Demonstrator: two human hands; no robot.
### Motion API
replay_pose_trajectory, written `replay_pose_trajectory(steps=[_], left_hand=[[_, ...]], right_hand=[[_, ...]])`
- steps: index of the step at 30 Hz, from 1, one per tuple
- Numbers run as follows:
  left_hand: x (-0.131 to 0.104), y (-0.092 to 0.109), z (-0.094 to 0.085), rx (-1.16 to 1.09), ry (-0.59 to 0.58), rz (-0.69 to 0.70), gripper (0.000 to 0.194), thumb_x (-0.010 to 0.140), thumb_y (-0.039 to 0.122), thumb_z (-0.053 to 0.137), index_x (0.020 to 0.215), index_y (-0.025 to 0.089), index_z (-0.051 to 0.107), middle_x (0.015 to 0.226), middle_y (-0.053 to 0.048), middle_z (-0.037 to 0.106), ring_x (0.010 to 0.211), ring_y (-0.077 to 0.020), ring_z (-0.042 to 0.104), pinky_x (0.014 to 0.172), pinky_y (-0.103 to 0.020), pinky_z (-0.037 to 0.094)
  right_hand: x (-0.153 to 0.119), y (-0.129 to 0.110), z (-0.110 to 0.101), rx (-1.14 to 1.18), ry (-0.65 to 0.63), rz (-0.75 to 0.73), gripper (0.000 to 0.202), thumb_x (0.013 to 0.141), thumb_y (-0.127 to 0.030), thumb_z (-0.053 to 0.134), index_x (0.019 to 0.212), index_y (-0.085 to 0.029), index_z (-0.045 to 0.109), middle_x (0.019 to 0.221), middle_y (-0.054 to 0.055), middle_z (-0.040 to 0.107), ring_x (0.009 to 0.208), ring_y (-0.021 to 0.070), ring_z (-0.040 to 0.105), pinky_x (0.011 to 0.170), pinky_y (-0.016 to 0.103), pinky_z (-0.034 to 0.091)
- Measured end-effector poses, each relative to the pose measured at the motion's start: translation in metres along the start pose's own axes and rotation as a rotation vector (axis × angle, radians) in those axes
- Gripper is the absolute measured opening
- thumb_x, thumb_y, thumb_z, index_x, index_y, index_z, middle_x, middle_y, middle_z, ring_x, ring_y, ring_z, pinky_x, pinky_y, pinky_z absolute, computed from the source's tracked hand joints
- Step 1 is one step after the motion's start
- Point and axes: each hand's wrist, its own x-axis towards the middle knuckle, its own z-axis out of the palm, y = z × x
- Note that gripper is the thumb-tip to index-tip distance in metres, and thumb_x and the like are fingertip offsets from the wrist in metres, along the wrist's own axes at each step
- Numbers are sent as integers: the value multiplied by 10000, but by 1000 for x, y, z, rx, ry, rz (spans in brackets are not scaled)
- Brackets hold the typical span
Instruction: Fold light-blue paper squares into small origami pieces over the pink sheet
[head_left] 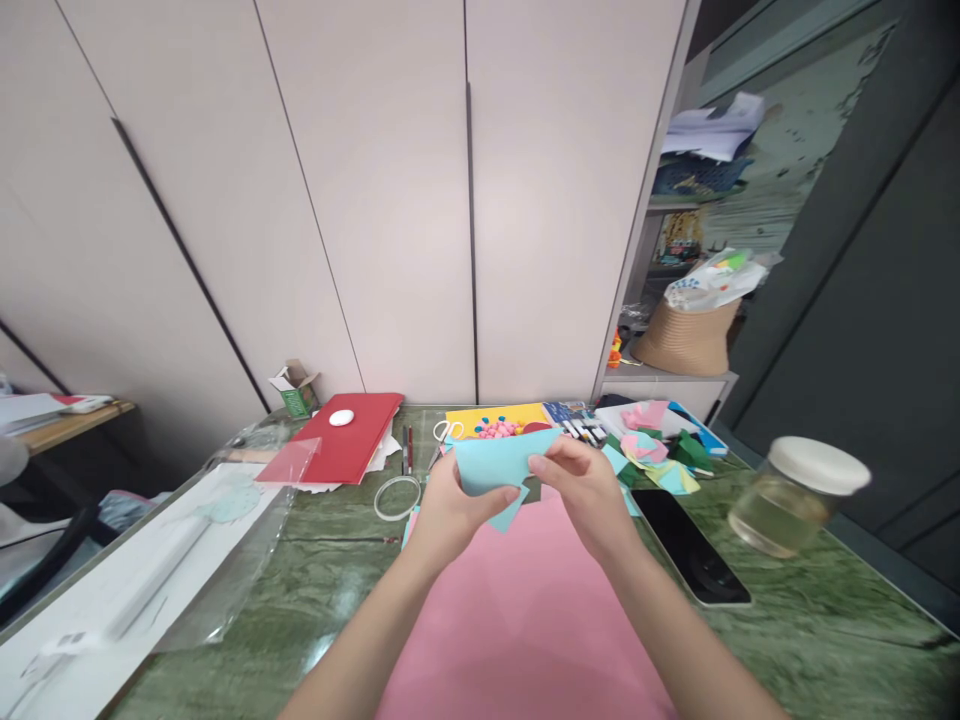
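Indoors | green table (pixel 330 575) | pale cupboards (pixel 382 200) | left hand (pixel 448 510), right hand (pixel 592 490): grip pinching blue paper (pixel 495 462)

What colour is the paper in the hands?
The paper is plain light blue, seen best in the head view.

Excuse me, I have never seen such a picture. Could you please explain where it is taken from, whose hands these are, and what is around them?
There is no machine: these are a person's two bare hands. The single picture comes from a camera worn on that person's head, looking forward and down. The left hand and right hand both hold light-blue paper above a large pink sheet. On the green table, a phone and a lidded jar are to the right; a round ring and what looks like a red folder are to the left.
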Motion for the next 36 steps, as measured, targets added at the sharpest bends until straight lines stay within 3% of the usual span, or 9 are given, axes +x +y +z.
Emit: replay_pose_trajectory(steps=[4,13,24,36], left_hand=[[-1,0,-1,-14,-2,-7,377,633,259,717,962,156,566,944,-72,659,856,-217,610,729,-321,482],[1,3,2,53,82,-79,422,569,282,759,935,149,597,915,-67,684,818,-216,630,662,-290,499],[1,-1,1,22,47,-72,423,576,290,760,949,169,600,936,-55,681,824,-202,628,679,-283,505],[0,3,1,61,-1,-95,413,590,278,748,948,149,588,900,-61,663,793,-190,610,659,-275,491]], right_hand=[[-1,2,-2,-16,47,0,270,688,-346,679,558,-179,511,568,-29,471,578,123,442,583,270,367],[1,-5,-2,12,19,2,235,701,-326,665,569,-173,545,581,-24,488,577,119,439,563,261,350],[1,0,-3,162,110,-54,143,735,-268,653,632,-190,591,623,-24,537,612,119,475,595,254,365],[3,-3,-2,293,87,-114,304,790,-230,598,551,-170,419,605,-45,359,596,100,336,585,246,281]])
